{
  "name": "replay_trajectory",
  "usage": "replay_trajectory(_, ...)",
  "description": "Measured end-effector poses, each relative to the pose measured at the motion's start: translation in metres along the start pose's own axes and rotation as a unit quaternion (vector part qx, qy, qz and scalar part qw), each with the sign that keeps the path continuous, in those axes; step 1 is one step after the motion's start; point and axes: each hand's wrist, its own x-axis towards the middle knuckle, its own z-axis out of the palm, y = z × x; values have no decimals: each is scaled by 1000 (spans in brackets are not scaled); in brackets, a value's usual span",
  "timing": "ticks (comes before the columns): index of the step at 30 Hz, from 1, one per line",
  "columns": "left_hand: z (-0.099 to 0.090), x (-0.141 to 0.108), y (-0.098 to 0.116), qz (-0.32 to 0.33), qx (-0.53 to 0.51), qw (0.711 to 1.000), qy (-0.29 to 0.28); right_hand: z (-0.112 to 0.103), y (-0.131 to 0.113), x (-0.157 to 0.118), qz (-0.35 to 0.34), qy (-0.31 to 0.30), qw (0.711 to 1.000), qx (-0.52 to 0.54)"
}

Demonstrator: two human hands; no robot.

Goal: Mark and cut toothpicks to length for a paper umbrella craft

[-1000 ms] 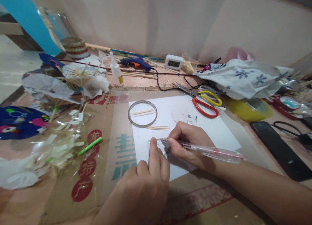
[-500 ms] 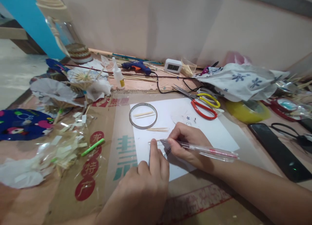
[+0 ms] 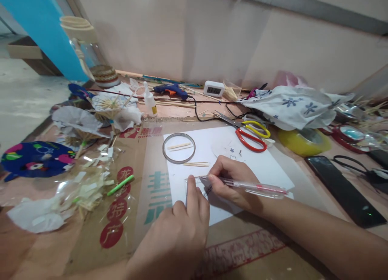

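My right hand [image 3: 232, 183] is closed round a clear pen [image 3: 257, 187], its tip by a toothpick lying on the white paper [image 3: 209, 140]. My left hand [image 3: 184, 219] presses its index fingertip at the toothpick's left end; its other fingers are bent over a small clear piece, partly hidden beneath them. Above the hands, several toothpicks [image 3: 196, 164] lie on the paper. A thin grey ring [image 3: 163, 148] surrounds two more. Red-handled scissors [image 3: 251, 140] and yellow-handled scissors [image 3: 257, 128] rest at the paper's upper right.
Cardboard [image 3: 121, 126] lies under the paper. Small paper umbrellas [image 3: 77, 120] and a green tube [image 3: 120, 185] are at left. Behind are a glue bottle [image 3: 149, 102], a glue gun [image 3: 171, 90] and a timer [image 3: 214, 89]. Yellow tape [image 3: 303, 142] and a phone [image 3: 345, 191] lie right.
The camera view has shifted slightly, moving the left-side objects rightward in the picture. Both hands stay in nearly the same place, with the pen still in my right hand.
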Motion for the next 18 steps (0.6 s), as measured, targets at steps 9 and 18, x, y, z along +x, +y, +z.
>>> replay_trajectory(9,3,1,3,-8,-26,999,-17,-29,-4,12,-120,13,986,-116)
replay_trajectory(18,-1,1,4,-18,-26,999,-34,-24,2,12,-150,-100,965,-189)
